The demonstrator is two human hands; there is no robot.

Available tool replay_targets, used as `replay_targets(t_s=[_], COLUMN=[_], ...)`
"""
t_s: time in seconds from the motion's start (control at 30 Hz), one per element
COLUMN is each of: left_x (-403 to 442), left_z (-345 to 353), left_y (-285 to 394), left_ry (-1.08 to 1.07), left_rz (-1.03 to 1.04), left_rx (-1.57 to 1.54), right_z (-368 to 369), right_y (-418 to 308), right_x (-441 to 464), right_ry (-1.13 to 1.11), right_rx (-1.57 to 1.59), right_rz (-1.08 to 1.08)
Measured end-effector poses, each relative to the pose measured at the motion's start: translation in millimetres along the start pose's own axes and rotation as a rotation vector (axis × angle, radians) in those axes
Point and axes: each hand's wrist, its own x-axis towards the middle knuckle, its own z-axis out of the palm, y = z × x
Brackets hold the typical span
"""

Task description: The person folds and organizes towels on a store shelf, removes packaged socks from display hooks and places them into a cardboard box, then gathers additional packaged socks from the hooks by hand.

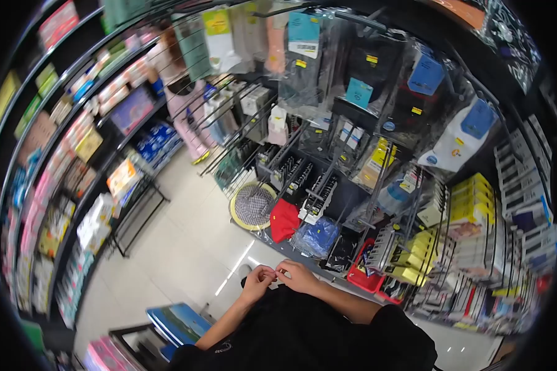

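In front of my black shirt, my left hand (259,284) and my right hand (296,276) meet at the fingertips. The fingers of both are bent and pinched together. Whatever lies between them, if anything, is too small to make out. Just beyond the hands, on the lowest level of the rack, sit a red cap (284,221), a blue cap in clear plastic (317,236) and a checked hat with a yellow rim (252,204).
Packaged socks (455,137) and other bagged goods hang from metal hooks ahead. A red basket (365,272) stands low on the right. Stocked shelves (74,167) line the left of the tiled aisle (185,229). Another person (182,93) stands farther down it.
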Motion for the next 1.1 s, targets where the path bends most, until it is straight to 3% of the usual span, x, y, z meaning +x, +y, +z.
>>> replay_targets(t_s=[0.27,0.43,0.5,0.63,0.7,0.83,0.97,1.1], left_x=[63.5,86.0,91.6,95.1,97.3,110.7,94.8,95.3], left_z=[-96.8,-111.8,-109.8,-93.0,-85.2,-84.5,-55.6,-41.8], left_y=[60.9,85.4,83.0,85.1,83.3,65.3,91.7,93.7], left_ry=[-0.286,-0.436,-0.434,-0.413,-0.477,-0.664,-0.554,-0.59], left_rz=[0.057,0.013,-0.008,-0.127,-0.142,-0.104,-0.107,-0.063], left_rx=[0.238,0.241,0.19,0.144,0.202,0.405,0.244,0.23], right_z=[47.8,59.7,57.7,20.8,-6.6,-83.1,-144.0,-178.1], right_y=[-34.7,-43.2,-37.0,-22.1,2.6,37.7,95.9,99.3], right_x=[76.5,92.7,91.3,78.4,69.5,53.3,45.8,69.6], right_ry=[0.159,0.221,0.255,0.408,0.605,0.777,1.111,1.243], right_rx=[-0.099,-0.038,-0.076,-0.193,-0.33,-0.128,-0.098,0.139], right_rz=[0.12,0.244,0.186,0.295,0.253,0.511,0.281,0.215])
